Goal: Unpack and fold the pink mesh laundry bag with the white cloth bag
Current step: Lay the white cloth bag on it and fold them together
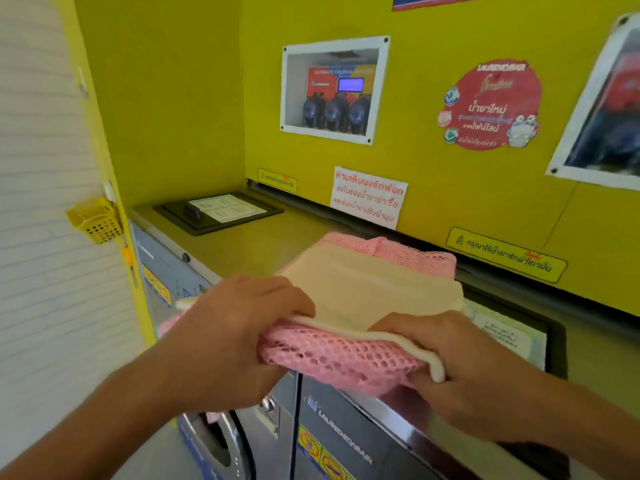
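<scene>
Both hands — left point(228, 337), right point(460, 368) — grip apparently closed on pink mesh bag point(332, 358), white cloth bag point(374, 289).

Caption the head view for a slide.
Both hands, left and right, grip the pink mesh laundry bag and white cloth bag above the washing machine top.

Bright even light, soft shadows; wide-angle bending at edges; slight overall blur, signage text soft.

Both forearms were bare, no sleeves reaching the wrists; the left hand point(221, 334) and right hand point(460, 368) wore nothing.
</scene>
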Tool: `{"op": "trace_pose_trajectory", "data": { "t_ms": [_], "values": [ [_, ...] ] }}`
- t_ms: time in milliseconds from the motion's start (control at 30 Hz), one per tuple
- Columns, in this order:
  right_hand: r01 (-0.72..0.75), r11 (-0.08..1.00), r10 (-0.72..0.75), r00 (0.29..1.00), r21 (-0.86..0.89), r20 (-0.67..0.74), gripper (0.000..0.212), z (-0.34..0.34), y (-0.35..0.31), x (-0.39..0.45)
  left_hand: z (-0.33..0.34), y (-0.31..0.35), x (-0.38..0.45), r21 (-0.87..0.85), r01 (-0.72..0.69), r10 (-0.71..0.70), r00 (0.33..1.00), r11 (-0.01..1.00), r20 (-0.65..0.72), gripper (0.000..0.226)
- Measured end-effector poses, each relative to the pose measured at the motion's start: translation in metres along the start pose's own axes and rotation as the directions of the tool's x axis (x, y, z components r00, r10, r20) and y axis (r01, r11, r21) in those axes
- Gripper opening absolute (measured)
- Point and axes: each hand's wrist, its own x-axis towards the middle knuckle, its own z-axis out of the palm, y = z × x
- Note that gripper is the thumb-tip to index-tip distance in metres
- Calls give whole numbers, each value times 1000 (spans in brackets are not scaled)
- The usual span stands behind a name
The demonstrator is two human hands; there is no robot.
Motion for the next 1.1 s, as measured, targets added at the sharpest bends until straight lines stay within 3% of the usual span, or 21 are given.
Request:
{"op": "trace_pose_trajectory", "data": {
  "t_ms": [133, 233, 333, 433, 533, 700, 767, 833, 900, 1000, 1033, 1100],
  "values": [
    [54, 998, -55, 996, -14, -76, 35, -39, 7, -4, -38, 25, 42, -69, 160, -136, 952, 985, 274, 26],
    [27, 987, -7, 992, 156, -128, 28, -56, 25, 12, -44, 20, 82, -102, 224, -163, 896, 969, 412, 20],
    [-54, 942, 125, 973, 332, -196, 41, -68, 47, 39, -41, -8, 127, 55, 329, -309, 801, 943, 512, 50],
    [-119, 953, 199, 940, 279, -277, 52, -70, 71, 71, -25, -39, 168, 127, 343, -358, 783, 931, 508, 77],
    [-142, 983, 175, 912, 115, -371, 64, -68, 88, 101, 3, -74, 204, 122, 341, -355, 802, 932, 481, 65],
    [-268, 938, 173, 912, -221, -372, 74, -68, 117, 139, 48, -113, 240, 110, 308, -321, 813, 945, 486, 56],
    [-310, 923, 209, 902, -227, -378, 68, -68, 127, 150, 64, -123, 250, 163, 281, -325, 817, 946, 476, 57],
    [-360, 917, 280, 887, -171, -368, 65, -66, 138, 159, 76, -131, 255, 326, 182, -310, 862, 928, 401, 62],
    [-496, 852, 426, 843, -168, -329, 65, -63, 154, 165, 83, -130, 253, 410, 91, -210, 944, 908, 255, 62],
    [-700, 650, 637, 714, -295, -290, 60, -56, 173, 166, 90, -107, 228, 235, 69, -81, 996, 970, 41, 42],
    [-716, 603, 636, 698, -353, -329, 56, -52, 175, 166, 94, -98, 214, 189, 94, -106, 993, 977, 52, 36],
    [-637, 618, 476, 770, -461, -426, 50, -43, 176, 167, 108, -82, 185, 187, 233, -274, 932, 954, 236, 47]
  ]
}}
